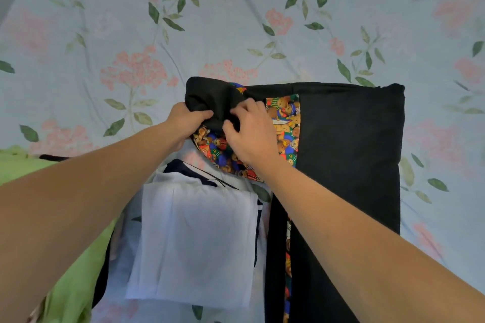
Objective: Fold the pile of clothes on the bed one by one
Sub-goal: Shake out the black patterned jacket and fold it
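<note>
Both hands, left (186, 119) and right (248, 130), gripping bunched flap of black garment with teddy-bear lining (349, 144) (on bed (105, 34)); body lying rightward, long axis toward person.

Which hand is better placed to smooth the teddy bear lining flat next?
Probably the right hand: it lies over the teddy bear lining, while the left hand grips the bunched black garment corner.

Both forearms bare, seemingly no sleeves; left hand (185, 119), right hand (249, 134).
</note>
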A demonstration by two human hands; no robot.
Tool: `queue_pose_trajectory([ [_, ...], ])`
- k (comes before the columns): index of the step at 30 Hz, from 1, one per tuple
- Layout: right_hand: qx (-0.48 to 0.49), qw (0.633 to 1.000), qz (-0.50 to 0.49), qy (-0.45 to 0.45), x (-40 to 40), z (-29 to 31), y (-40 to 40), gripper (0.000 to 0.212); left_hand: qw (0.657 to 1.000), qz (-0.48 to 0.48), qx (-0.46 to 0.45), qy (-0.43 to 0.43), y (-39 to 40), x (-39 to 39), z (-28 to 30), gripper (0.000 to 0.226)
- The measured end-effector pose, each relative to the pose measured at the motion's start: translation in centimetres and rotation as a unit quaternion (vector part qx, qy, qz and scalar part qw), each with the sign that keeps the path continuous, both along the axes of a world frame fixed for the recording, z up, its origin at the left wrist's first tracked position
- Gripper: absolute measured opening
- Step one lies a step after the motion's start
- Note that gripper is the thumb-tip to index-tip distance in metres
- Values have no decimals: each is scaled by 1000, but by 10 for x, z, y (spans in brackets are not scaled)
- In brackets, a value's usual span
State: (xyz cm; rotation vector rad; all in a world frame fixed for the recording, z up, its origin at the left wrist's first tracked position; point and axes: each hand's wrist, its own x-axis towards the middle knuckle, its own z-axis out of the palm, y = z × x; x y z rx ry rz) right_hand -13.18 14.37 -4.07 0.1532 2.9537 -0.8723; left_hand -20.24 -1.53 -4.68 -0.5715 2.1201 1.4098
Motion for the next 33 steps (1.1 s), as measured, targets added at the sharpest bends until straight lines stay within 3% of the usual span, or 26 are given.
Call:
queue_pose_trajectory([
  [2,-196,974,-55,-104,-5,7,1,67,994,-32,-70,81,6,5,3,34],
  [4,-385,896,-94,-198,-7,16,6,87,975,-70,-138,159,17,19,13,37],
  [6,-479,845,-115,-207,-7,31,17,95,959,-78,-148,227,38,38,27,28],
  [9,-524,819,-182,-147,-1,52,41,76,947,-104,-80,293,82,62,45,30],
  [13,-468,823,-316,-58,26,58,106,63,918,-216,-28,331,148,84,60,40],
  [15,-471,800,-367,-56,44,63,151,72,892,-306,-6,333,175,95,64,41],
  [17,-434,810,-389,-66,61,61,195,78,860,-385,11,335,196,102,59,39],
  [20,-317,854,-406,-67,84,42,248,54,825,-415,-64,378,216,105,38,40],
  [22,-255,875,-406,-64,93,29,269,60,806,-429,-146,381,224,107,18,49],
  [24,-101,933,-345,-15,99,17,279,74,772,-491,-211,343,231,111,-5,60],
  [26,64,977,-196,62,106,1,282,75,744,-536,-241,319,235,113,-25,68],
  [28,139,989,-30,39,118,-25,284,65,726,-549,-257,326,238,113,-40,71],
  [29,156,988,5,-5,124,-37,286,63,712,-552,-275,336,239,113,-44,72],
  [31,179,983,-7,-42,136,-53,286,63,695,-542,-323,346,238,123,-46,71],
  [33,195,980,-35,-39,149,-51,273,63,702,-511,-347,354,227,149,-45,67],
])
